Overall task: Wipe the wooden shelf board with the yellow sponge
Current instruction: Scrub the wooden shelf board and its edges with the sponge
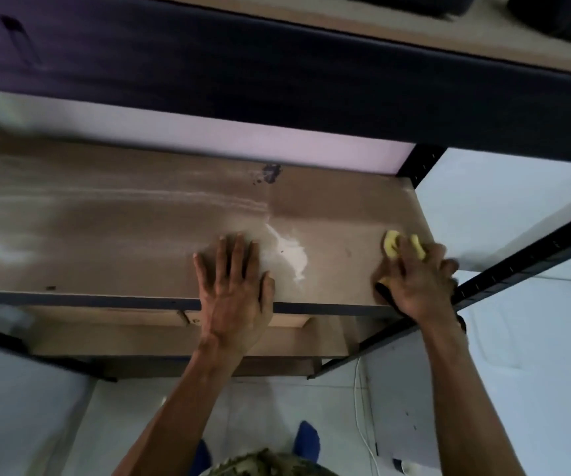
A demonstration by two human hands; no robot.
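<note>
The wooden shelf board (122,235) runs across the middle of the view, brown with pale dusty streaks and a white smear near its centre. My right hand (418,280) presses the yellow sponge (392,245) onto the board's right end, close to the front corner; only the sponge's far edge shows past my fingers. My left hand (234,286) lies flat on the board at its front edge, fingers spread, holding nothing.
A dark stain (270,173) marks the board near its back edge. A dark metal shelf rail (277,73) crosses overhead, and a black slotted upright (518,262) runs along the right side. Lower shelves (174,338) and a white cable (359,424) lie below.
</note>
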